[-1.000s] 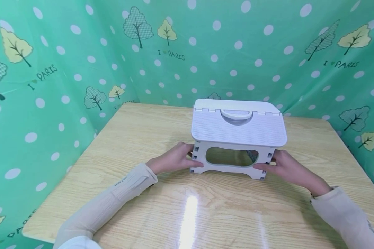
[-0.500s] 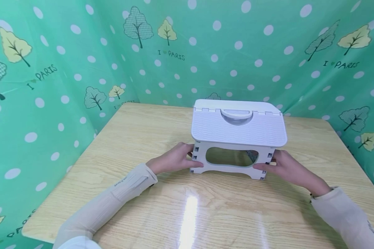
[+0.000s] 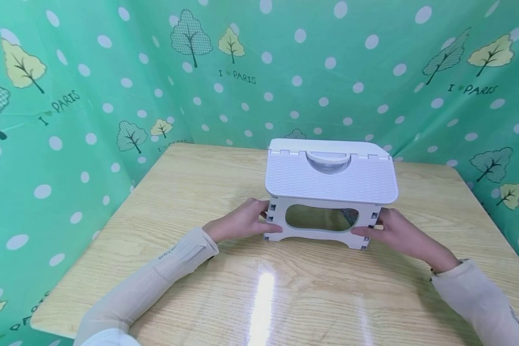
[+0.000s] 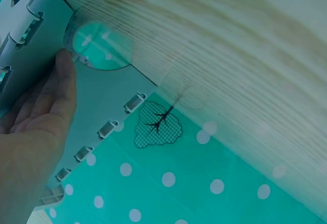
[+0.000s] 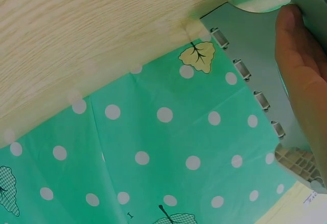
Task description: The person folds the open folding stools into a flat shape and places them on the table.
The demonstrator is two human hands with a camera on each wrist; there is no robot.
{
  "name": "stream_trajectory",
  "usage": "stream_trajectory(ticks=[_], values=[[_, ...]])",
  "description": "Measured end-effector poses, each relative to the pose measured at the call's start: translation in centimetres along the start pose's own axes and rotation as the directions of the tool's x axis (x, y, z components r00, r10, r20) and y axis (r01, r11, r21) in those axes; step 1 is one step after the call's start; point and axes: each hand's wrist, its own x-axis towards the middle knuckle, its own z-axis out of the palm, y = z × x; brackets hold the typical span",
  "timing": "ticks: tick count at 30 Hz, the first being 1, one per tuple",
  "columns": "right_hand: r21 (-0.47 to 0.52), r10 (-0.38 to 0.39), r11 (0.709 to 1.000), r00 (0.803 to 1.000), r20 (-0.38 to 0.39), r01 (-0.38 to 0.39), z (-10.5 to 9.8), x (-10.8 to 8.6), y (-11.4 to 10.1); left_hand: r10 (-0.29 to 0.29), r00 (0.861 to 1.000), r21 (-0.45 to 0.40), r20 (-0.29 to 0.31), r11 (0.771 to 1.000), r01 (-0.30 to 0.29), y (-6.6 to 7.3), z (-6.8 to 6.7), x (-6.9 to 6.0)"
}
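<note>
The table (image 3: 177,187) bears a stool (image 3: 330,185) (between left hand (image 3: 244,221) and right hand (image 3: 402,235)).

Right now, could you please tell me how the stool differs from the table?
The stool is whitish with a ridged top; the table is wood-grained and glossy. The stool is much smaller than the table. Both have rounded corners.
</note>
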Motion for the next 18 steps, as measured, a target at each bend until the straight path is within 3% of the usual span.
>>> stream_trajectory(ticks=[18], values=[[0.013, 0.023, 1.000, 1.000, 0.012, -0.023, 0.01, -0.04, 0.16, -0.007, 1.000, -0.020, 0.016, 1.000, 0.008, 0.13, -0.03, 0.00]])
